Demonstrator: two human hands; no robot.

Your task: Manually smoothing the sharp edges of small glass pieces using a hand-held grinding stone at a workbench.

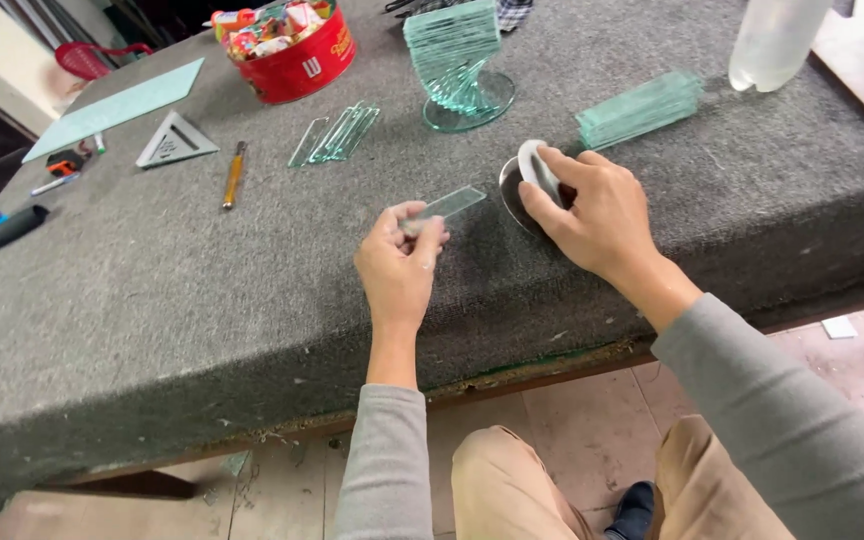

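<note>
Grey felt-covered bench (202,290), worn at front edge. Left hand (399,262) pinching narrow glass strip (444,207) at one end, strip held just above felt. Right hand (592,210) clasped on white object (535,170), possibly a small tube, over dark round dish (514,195). Behind: twisted stack of glass strips (455,62), flat pile of glass strips (639,108), loose strips (337,135), red tin (302,60), triangular square (175,140).

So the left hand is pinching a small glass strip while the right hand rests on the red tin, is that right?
Not quite. The left hand does pinch the small glass strip, but the right hand holds a white tool at a small dark dish, as the head view shows. The red tin stands untouched farther back.
</note>
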